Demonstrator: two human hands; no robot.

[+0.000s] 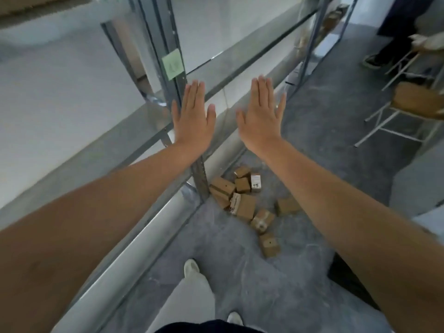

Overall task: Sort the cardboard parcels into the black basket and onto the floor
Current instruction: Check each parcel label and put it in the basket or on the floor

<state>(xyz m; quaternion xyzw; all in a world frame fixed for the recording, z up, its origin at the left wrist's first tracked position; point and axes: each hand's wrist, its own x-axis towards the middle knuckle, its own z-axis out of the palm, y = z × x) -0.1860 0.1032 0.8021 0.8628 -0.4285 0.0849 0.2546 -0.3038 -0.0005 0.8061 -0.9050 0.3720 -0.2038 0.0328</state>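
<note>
Nearest the camera, two feet in pale shoes are planted on the grey floor. A dark object is cut off by the right forearm at the right edge of the floor; whether it is the black basket cannot be told.

Further out, a cluster of parcels lies on the floor at the foot of a shelf upright. About ten small cardboard boxes are counted; most touch one another, and one sits just apart to the right. One parcel shows a white label.

Beyond the parcels, both arms are stretched forward. The left hand is held flat, fingers extended and together, with nothing in it. The right hand is held the same way, empty and spread flat. Neither hand touches a parcel; both hang in the air in front of the shelf, whose visible tiers carry no parcels. A green tag is fixed to the upright.

At the far right, a chair and another person's legs are seen.

Progress is judged as follows: a floor group has been laid down, and no parcel is in hand. No parcel is seen in a basket, so the basket portion cannot be confirmed. Whether unsorted parcels remain elsewhere is not shown.
</note>
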